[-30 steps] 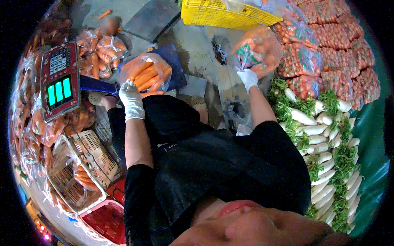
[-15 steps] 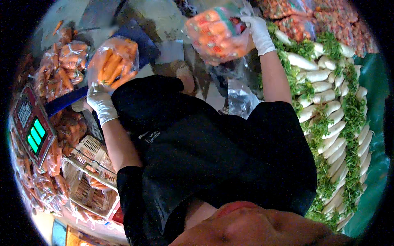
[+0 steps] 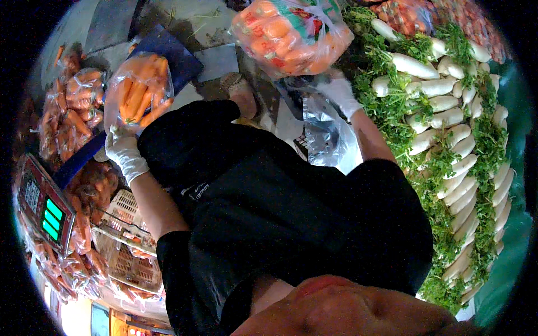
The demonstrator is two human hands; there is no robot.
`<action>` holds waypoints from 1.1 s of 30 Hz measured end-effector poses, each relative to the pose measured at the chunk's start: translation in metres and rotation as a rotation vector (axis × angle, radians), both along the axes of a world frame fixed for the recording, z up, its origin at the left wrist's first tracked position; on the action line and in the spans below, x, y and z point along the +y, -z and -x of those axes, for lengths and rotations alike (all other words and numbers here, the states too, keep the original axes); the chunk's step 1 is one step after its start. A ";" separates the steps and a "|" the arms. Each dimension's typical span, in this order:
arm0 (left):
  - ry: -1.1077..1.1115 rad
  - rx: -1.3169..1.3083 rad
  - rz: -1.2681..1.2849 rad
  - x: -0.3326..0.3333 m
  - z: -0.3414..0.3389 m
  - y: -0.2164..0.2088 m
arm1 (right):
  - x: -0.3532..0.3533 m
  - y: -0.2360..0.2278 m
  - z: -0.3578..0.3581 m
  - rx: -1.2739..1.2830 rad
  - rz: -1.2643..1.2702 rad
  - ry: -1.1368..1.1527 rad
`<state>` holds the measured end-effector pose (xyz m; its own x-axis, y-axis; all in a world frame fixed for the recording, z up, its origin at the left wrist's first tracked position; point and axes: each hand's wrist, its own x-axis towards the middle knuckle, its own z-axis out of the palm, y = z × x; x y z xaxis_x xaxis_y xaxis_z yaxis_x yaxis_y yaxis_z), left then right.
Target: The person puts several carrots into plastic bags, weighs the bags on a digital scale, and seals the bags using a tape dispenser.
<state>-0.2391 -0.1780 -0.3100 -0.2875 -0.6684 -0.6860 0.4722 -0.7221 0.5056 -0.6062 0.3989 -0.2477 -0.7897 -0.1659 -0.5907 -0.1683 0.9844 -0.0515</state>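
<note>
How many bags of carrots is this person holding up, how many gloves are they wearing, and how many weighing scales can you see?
Carrot bags held up: 2, one in the left hand, one in the right hand
White gloves: 2
Weighing scale: 1
Total: 5

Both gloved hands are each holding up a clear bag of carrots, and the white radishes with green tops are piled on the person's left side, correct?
Not quite. In the head view the white radishes lie on the person's right side, not the left. The rest holds: the left hand grips one bag of carrots, and the right hand holds up the other bag of carrots.
</note>
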 end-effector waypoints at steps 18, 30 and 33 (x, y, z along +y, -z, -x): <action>0.048 -1.050 0.895 0.093 0.080 -0.043 | 0.050 0.059 0.023 0.552 0.589 -0.250; 0.238 -1.035 1.255 0.145 0.131 -0.079 | 0.061 0.087 -0.029 -0.540 -0.046 -0.513; 0.303 -1.073 1.216 0.145 0.131 -0.079 | 0.059 0.088 -0.015 -0.252 0.235 -0.110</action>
<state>-0.3705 -0.0335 -0.2310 -0.2692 -0.9409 0.2054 -0.5201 0.3215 0.7913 -0.5914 0.4579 -0.3362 -0.5941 -0.3959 -0.7002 -0.2254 0.9176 -0.3275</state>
